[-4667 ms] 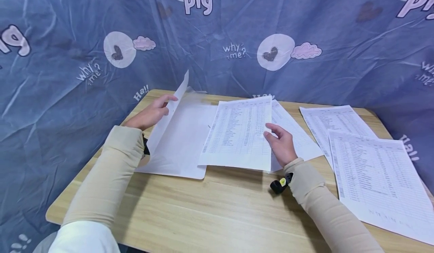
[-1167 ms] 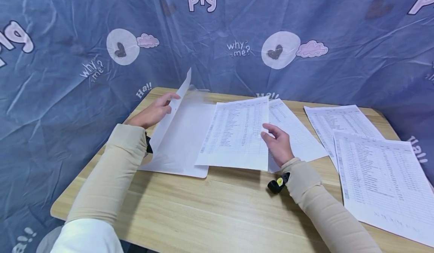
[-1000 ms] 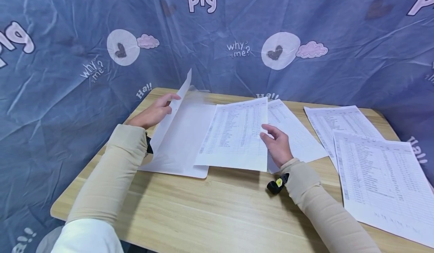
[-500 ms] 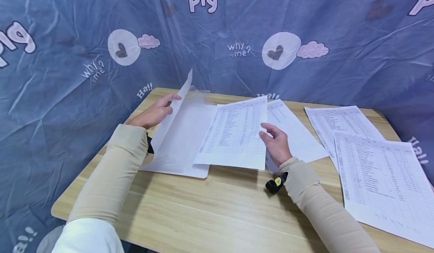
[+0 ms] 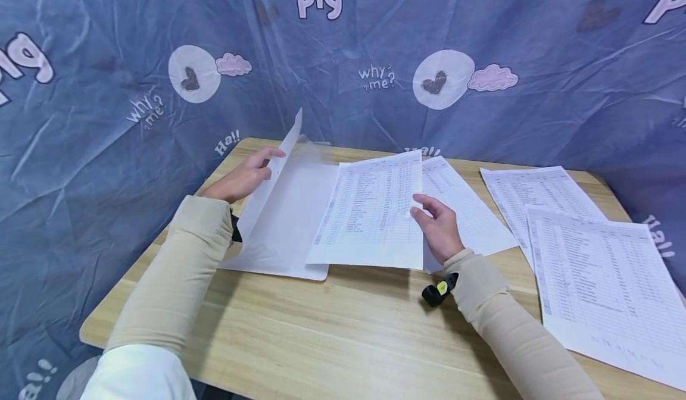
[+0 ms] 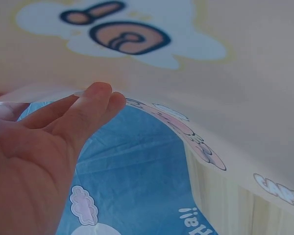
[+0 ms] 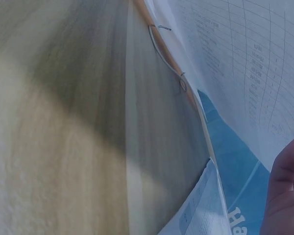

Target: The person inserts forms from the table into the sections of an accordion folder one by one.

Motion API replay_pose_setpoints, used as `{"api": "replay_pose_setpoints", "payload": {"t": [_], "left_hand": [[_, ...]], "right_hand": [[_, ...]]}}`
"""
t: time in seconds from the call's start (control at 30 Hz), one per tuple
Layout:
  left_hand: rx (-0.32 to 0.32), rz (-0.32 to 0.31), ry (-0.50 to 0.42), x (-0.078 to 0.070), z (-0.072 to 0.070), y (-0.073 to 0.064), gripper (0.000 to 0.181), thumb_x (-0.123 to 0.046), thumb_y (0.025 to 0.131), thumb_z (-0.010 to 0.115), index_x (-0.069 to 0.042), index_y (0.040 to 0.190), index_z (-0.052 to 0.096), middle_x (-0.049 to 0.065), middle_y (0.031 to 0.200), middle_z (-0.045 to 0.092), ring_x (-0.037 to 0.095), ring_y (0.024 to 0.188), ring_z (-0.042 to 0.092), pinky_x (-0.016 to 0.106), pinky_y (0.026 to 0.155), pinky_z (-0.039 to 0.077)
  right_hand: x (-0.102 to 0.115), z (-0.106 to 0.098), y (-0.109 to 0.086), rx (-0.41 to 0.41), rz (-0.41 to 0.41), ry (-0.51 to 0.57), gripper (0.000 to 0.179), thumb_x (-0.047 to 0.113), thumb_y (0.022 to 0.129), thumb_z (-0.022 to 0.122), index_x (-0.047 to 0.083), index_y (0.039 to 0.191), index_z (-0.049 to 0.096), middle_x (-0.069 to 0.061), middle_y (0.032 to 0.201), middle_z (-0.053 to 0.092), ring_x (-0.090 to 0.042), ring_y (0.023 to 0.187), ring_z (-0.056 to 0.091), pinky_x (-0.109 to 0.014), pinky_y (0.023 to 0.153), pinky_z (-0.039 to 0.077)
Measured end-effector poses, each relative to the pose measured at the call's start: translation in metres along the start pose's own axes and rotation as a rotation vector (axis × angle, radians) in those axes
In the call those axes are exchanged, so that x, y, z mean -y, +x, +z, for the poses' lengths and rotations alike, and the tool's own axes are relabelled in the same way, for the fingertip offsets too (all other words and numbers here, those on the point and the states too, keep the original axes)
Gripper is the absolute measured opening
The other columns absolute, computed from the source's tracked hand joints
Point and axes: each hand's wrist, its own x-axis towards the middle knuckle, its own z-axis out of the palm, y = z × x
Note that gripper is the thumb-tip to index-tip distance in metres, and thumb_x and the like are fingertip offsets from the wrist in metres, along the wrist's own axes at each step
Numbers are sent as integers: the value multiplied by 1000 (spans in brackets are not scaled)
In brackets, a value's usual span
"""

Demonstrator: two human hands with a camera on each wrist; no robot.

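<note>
A white folder (image 5: 292,221) with a clear plastic inner sheet lies opened on the table. My left hand (image 5: 243,174) holds its raised left cover (image 5: 268,183) by the edge; in the left wrist view, fingertips (image 6: 100,93) meet that edge, and the cover's outside carries cartoon prints. My right hand (image 5: 438,227) pinches the right edge of a printed sheet of paper (image 5: 370,215), tilted with that side lifted. The sheet's left part overlaps the folder's right side. In the right wrist view, a thin cord (image 7: 161,54) runs along an edge below the sheet.
Another printed sheet (image 5: 466,215) lies partly under the lifted one. Two more sheets overlap at the right: one behind (image 5: 536,188), one in front (image 5: 605,287). The wooden table (image 5: 332,340) meets a blue patterned cloth (image 5: 364,114) at its back and left.
Over the last few seconds my right hand and its sheet have shifted slightly left toward the folder. My left hand keeps the cover raised. In the last second almost nothing has moved.
</note>
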Motion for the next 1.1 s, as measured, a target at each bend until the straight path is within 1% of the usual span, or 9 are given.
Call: {"api": "replay_pose_setpoints", "payload": {"t": [0.07,0.2,0.3,0.43,0.6,0.67,0.87,1.0,1.1], "left_hand": [[1,3,2,-1,0,0,51,4,88,31,2,139,33,18,151,22,35,142,14,55,111,19],[3,2,7,0,0,1,51,4,88,31,1,139,33,18,152,21,36,143,12,55,112,17],[2,5,5,1,0,0,51,5,87,31,1,138,33,18,151,21,36,143,11,54,112,17],[1,10,-4,0,0,-1,51,5,87,31,2,138,32,18,151,21,35,143,10,54,112,16],[5,12,-6,0,0,-1,51,5,87,30,3,138,32,19,151,21,35,143,10,53,113,15],[7,11,-6,-1,0,-1,51,5,87,30,3,138,32,19,151,21,34,143,10,53,113,15],[5,4,-2,0,-1,-1,52,5,87,30,2,139,32,19,151,20,35,143,10,54,112,15],[-1,-7,2,0,-1,-1,52,5,87,30,1,138,33,17,151,20,35,143,10,54,112,16],[2,-3,3,0,-1,-1,52,4,87,30,2,139,32,18,151,20,35,143,10,54,112,16]], "right_hand": [[0,0,0,-1,1,6,44,15,95,52,4,138,45,-12,142,42,-22,123,44,-36,103,38],[-1,1,1,-12,-13,17,44,12,95,53,2,137,46,-13,140,44,-19,122,43,-24,97,40],[-1,2,1,-20,-22,27,43,9,94,54,0,135,47,-13,140,44,-18,125,39,-22,96,39],[0,3,0,-20,-24,29,43,9,93,54,0,135,47,-13,141,43,-18,129,36,-27,101,37],[0,2,1,-23,-21,8,42,10,94,53,1,135,48,-12,140,45,-19,124,42,-27,99,39],[0,1,0,-22,-11,0,43,11,94,53,1,136,47,-13,140,45,-20,123,43,-29,100,39],[-3,-1,-1,-10,15,-16,45,12,95,53,1,137,45,-13,143,42,-23,128,40,-38,107,35],[-5,-2,-1,-11,10,-24,45,12,95,53,1,137,45,-14,143,42,-25,127,41,-39,106,35],[-5,-1,0,-10,5,-18,44,12,95,53,1,137,45,-14,142,42,-24,127,41,-38,106,36]]}}
